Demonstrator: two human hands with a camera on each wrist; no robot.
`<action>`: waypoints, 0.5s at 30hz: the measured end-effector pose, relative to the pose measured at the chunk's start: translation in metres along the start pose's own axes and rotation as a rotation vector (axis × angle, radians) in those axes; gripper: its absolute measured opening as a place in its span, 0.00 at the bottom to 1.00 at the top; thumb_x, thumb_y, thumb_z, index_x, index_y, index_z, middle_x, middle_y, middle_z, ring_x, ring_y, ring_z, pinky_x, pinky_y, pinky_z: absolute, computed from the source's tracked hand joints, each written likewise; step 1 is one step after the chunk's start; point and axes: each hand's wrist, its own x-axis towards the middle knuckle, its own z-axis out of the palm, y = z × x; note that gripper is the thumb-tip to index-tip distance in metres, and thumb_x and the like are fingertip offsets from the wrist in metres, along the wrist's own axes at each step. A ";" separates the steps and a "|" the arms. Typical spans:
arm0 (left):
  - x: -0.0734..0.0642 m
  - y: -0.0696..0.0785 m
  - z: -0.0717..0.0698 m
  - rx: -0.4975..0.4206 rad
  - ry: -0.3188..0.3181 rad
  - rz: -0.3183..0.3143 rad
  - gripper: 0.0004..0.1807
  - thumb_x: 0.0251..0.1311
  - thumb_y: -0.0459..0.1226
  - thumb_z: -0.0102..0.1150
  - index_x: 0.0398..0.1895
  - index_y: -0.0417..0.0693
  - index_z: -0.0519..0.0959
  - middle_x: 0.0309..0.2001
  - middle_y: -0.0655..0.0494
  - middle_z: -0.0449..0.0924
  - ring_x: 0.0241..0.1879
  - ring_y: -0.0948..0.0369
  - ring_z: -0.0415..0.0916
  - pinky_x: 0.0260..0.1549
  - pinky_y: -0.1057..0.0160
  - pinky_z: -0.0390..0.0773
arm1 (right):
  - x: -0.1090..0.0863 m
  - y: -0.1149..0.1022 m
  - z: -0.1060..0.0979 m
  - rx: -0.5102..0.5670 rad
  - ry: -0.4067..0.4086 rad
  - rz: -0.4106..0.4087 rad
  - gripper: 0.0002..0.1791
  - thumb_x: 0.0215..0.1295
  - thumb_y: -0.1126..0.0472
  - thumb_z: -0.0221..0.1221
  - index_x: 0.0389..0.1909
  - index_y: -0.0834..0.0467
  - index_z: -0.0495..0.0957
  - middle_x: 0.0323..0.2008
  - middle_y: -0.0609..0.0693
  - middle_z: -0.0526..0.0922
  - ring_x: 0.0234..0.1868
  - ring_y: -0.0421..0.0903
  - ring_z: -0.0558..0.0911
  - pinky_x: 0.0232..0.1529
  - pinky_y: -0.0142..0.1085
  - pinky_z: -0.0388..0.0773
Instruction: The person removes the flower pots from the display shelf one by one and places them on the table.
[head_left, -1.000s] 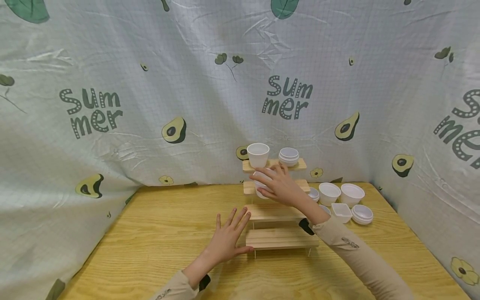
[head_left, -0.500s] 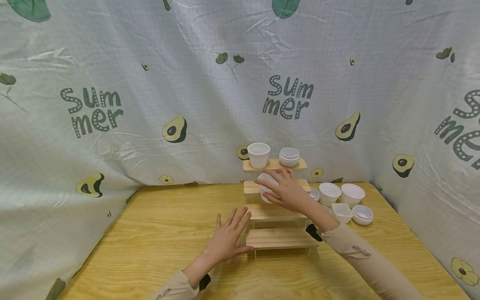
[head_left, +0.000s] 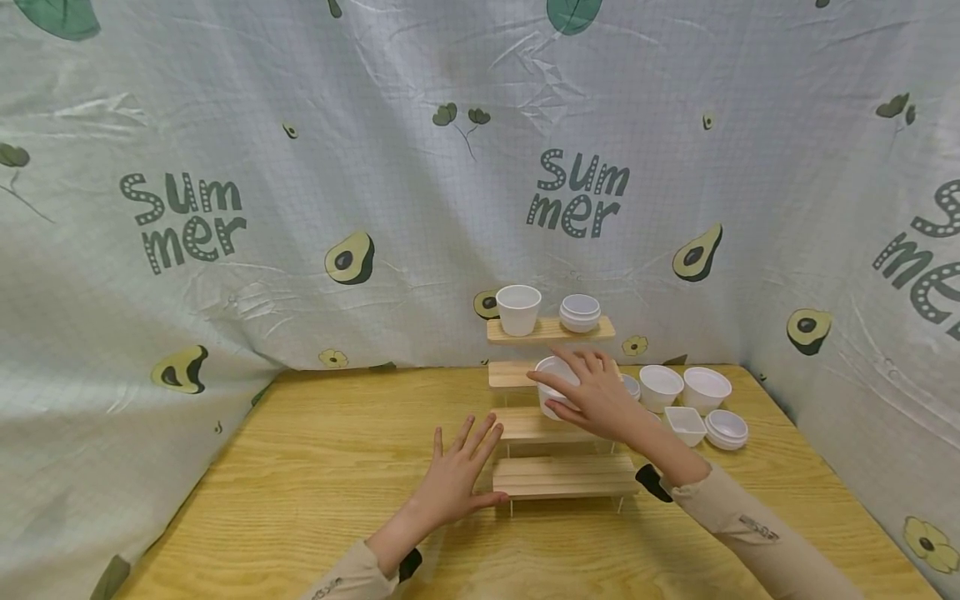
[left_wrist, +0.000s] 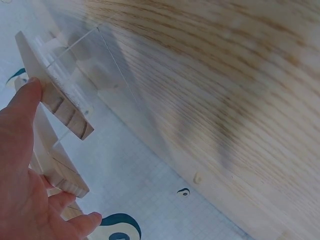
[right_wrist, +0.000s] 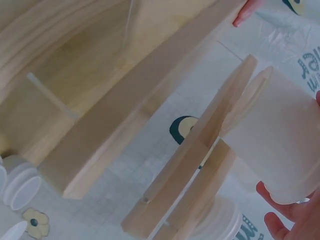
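Observation:
A tiered wooden stand with clear supports stands on the table. My left hand has its fingers spread along the stand's left side; in the left wrist view, the thumb touches the end of one step. A white cup, wide-mouthed and slightly tapered, is in the grip of my right hand, in front of the second step from the top. Whether the cup touches that step is unclear. On the top step sit a taller white cup and a low ribbed white jar.
Right of the stand, several white containers are grouped on the table: two round bowls, a square cup and ribbed jars, some partly behind my right arm. A patterned cloth hangs behind and at the sides.
My right hand has carried the white cup to the right and slightly lower in the head view, away from the second step's left end. The left hand has stayed in place.

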 end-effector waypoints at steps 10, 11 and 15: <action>0.000 0.000 0.001 0.004 -0.018 -0.014 0.50 0.47 0.64 0.51 0.70 0.51 0.47 0.71 0.53 0.43 0.69 0.47 0.44 0.53 0.30 0.50 | -0.022 0.003 -0.004 0.005 -0.006 -0.001 0.23 0.66 0.40 0.39 0.57 0.42 0.68 0.56 0.59 0.69 0.50 0.57 0.68 0.46 0.53 0.61; 0.000 0.000 0.001 0.002 -0.017 -0.013 0.50 0.47 0.64 0.51 0.70 0.50 0.47 0.71 0.53 0.43 0.69 0.47 0.44 0.53 0.30 0.50 | -0.024 0.004 -0.005 0.001 -0.011 0.005 0.24 0.66 0.40 0.39 0.57 0.42 0.68 0.56 0.59 0.69 0.51 0.57 0.68 0.46 0.53 0.61; 0.000 -0.001 0.001 -0.009 -0.005 -0.008 0.50 0.47 0.63 0.51 0.69 0.50 0.47 0.71 0.52 0.44 0.68 0.47 0.45 0.53 0.29 0.50 | -0.034 0.005 -0.007 -0.002 -0.028 0.026 0.23 0.65 0.40 0.39 0.58 0.42 0.67 0.55 0.58 0.69 0.50 0.56 0.67 0.45 0.52 0.61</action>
